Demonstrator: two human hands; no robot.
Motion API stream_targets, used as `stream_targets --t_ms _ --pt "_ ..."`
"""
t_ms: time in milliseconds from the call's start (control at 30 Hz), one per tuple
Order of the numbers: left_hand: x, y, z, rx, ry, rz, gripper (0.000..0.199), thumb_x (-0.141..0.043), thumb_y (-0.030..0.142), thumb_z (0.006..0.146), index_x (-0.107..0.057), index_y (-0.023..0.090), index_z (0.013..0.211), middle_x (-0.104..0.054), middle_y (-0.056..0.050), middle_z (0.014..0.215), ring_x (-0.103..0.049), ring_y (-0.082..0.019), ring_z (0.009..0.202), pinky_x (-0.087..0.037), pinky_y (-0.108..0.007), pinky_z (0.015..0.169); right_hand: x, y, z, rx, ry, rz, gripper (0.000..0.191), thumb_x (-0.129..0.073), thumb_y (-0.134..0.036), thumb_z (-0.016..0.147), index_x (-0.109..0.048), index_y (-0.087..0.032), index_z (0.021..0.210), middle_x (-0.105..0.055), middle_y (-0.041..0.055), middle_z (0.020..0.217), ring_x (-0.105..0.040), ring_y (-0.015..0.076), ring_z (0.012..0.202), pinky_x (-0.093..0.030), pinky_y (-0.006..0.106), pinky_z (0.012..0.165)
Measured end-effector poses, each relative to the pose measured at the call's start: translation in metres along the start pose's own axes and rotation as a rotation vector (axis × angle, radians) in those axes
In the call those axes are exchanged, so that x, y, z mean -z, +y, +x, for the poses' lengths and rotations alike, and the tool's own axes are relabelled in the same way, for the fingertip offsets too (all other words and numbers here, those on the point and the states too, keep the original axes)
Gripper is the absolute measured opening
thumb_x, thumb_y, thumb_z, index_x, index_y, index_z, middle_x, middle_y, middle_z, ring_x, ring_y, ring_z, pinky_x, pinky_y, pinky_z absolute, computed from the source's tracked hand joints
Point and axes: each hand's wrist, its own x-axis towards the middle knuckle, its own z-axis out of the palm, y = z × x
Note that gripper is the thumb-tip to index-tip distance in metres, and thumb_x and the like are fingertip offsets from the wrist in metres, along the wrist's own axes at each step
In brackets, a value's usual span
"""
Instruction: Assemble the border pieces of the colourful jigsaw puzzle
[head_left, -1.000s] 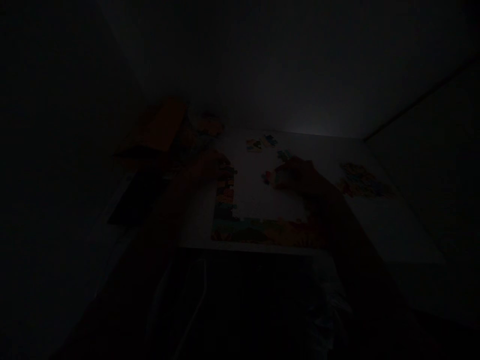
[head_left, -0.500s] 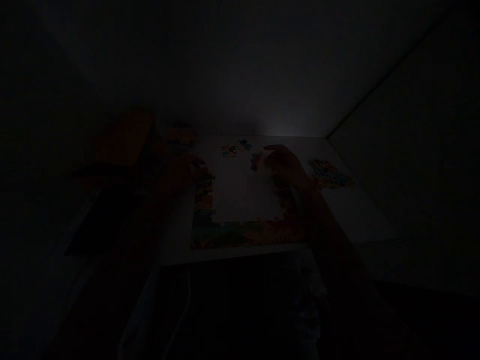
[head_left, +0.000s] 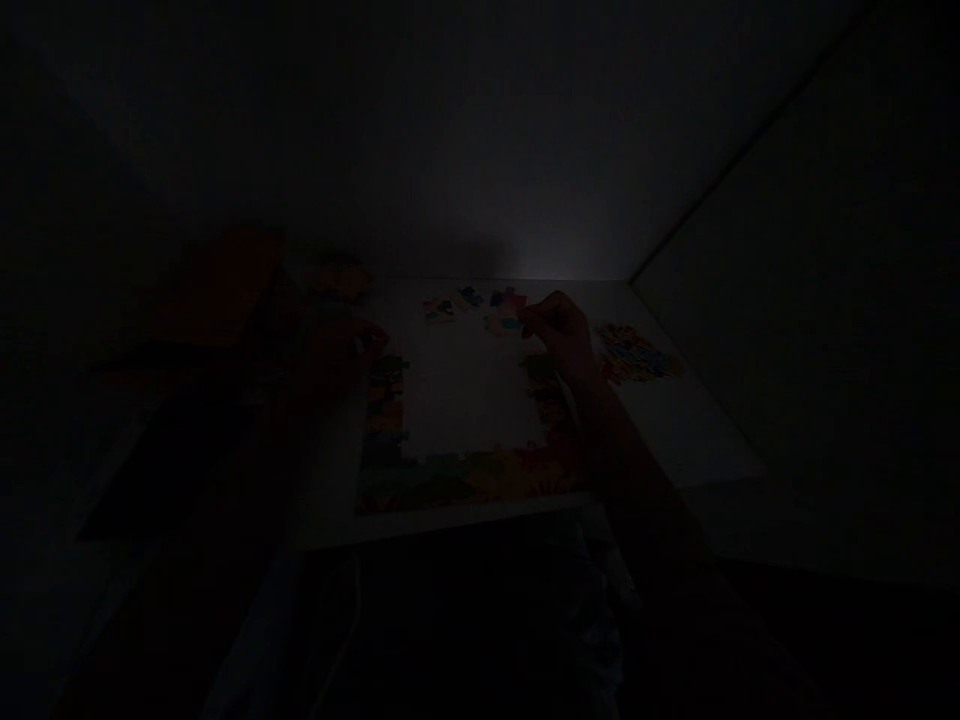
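Note:
The room is very dark. A jigsaw border (head_left: 465,480) lies assembled on a white board (head_left: 465,400), framing a bare middle. My right hand (head_left: 559,335) is raised over the far side of the frame, its fingertips pinching a pinkish jigsaw piece (head_left: 508,308). My left hand (head_left: 334,355) rests at the frame's left side with curled fingers, close to the border. Shadow hides whether those fingers hold anything. A few loose pieces (head_left: 442,308) lie near the board's far edge.
A heap of loose jigsaw pieces (head_left: 634,355) lies on the board's right side. An orange box lid (head_left: 217,290) and a dark flat panel (head_left: 165,470) lie to the left. The board's near edge (head_left: 450,530) drops to dark clothing below.
The whole scene has shifted left in view as my head turned. My right hand has risen toward the far edge of the board, and the pinkish piece has moved with it.

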Motion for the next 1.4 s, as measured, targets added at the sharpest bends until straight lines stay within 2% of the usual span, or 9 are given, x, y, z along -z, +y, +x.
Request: stream_targets --t_ms 200,400,567,700,800,867,1000,1133,1400 --pt "0.0 0.001 -0.001 -0.023 -0.001 -0.003 0.035 -0.07 0.056 0.112 -0.089 0.027 0.118 -0.092 -0.011 0.121 -0.084 -0.032 0.107 -0.07 -0.045 0.102 -0.001 0.002 -0.001 -0.019 0.019 -0.012 0.077 -0.11 -0.094 0.076 -0.066 -0.032 0.088 -0.078 -0.0014 0.084 -0.074 0.0203 0.075 -0.069 0.038 0.072" --pt "-0.001 0.0 -0.001 -0.051 -0.017 0.012 0.04 -0.068 0.059 0.112 -0.091 0.027 0.118 -0.093 -0.013 0.122 -0.084 -0.032 0.104 -0.069 -0.045 0.098 0.001 0.004 0.0 -0.034 0.006 -0.049 0.067 -0.106 -0.093 0.082 -0.081 -0.034 0.104 -0.085 0.0022 0.097 -0.082 0.0263 0.093 -0.074 0.045 0.089" --pt "-0.004 -0.002 0.003 -0.049 -0.029 0.021 0.037 -0.068 0.055 0.114 -0.09 0.026 0.119 -0.093 -0.011 0.122 -0.084 -0.029 0.103 -0.068 -0.042 0.098 0.001 0.008 -0.004 -0.073 -0.056 -0.1 0.061 -0.108 -0.083 0.084 -0.078 -0.032 0.097 -0.081 0.0017 0.092 -0.077 0.0243 0.086 -0.069 0.041 0.081" --pt "-0.004 -0.001 0.002 -0.051 -0.041 0.049 0.034 -0.07 0.049 0.117 -0.091 0.024 0.125 -0.093 -0.01 0.124 -0.081 -0.028 0.103 -0.067 -0.043 0.1 -0.003 0.004 -0.009 -0.131 -0.212 -0.217 0.054 -0.101 -0.082 0.091 -0.083 -0.031 0.097 -0.087 0.0056 0.098 -0.081 0.0288 0.093 -0.069 0.045 0.087" --pt "-0.003 0.003 -0.001 -0.031 -0.052 0.059 0.031 -0.071 0.047 0.119 -0.092 0.025 0.127 -0.092 -0.008 0.122 -0.08 -0.027 0.103 -0.068 -0.044 0.103 -0.002 -0.002 -0.012 -0.068 -0.317 -0.326 0.045 -0.094 -0.075 0.1 -0.089 -0.031 0.108 -0.093 0.0099 0.123 -0.085 0.0349 0.117 -0.069 0.052 0.106" --pt "-0.001 0.005 -0.002 -0.037 -0.047 0.058 0.03 -0.072 0.046 0.12 -0.092 0.025 0.127 -0.092 -0.009 0.123 -0.081 -0.028 0.105 -0.068 -0.045 0.106 0.001 -0.005 -0.013 -0.037 -0.326 -0.435 0.039 -0.093 -0.069 0.102 -0.09 -0.031 0.111 -0.092 0.0117 0.13 -0.084 0.0367 0.121 -0.067 0.054 0.109" --pt "0.001 0.009 -0.003 -0.051 -0.062 0.072 0.03 -0.071 0.045 0.12 -0.091 0.025 0.125 -0.091 -0.011 0.127 -0.083 -0.03 0.109 -0.068 -0.046 0.107 0.011 -0.012 -0.014 -0.078 -0.433 -0.747 0.042 -0.109 -0.062 0.09 -0.085 -0.029 0.104 -0.089 0.0113 0.115 -0.082 0.0379 0.108 -0.064 0.055 0.104" --pt "0.0 0.011 -0.004 -0.025 -0.059 0.072 0.032 -0.071 0.048 0.119 -0.092 0.025 0.126 -0.091 -0.01 0.124 -0.082 -0.03 0.107 -0.068 -0.044 0.104 0.012 -0.015 -0.018 -0.05 -0.612 -0.913 0.056 -0.118 -0.064 0.078 -0.087 -0.029 0.108 -0.088 0.0119 0.124 -0.084 0.0444 0.119 -0.059 0.065 0.119" --pt "0.001 0.016 -0.005 -0.017 -0.081 0.05 0.033 -0.071 0.047 0.121 -0.092 0.024 0.129 -0.09 -0.008 0.124 -0.079 -0.026 0.107 -0.066 -0.041 0.102 0.012 -0.001 -0.026 0.027 -0.587 -0.704 0.055 -0.115 -0.064 0.085 -0.093 -0.035 0.127 -0.089 0.013 0.143 -0.084 0.0486 0.135 -0.053 0.078 0.134"
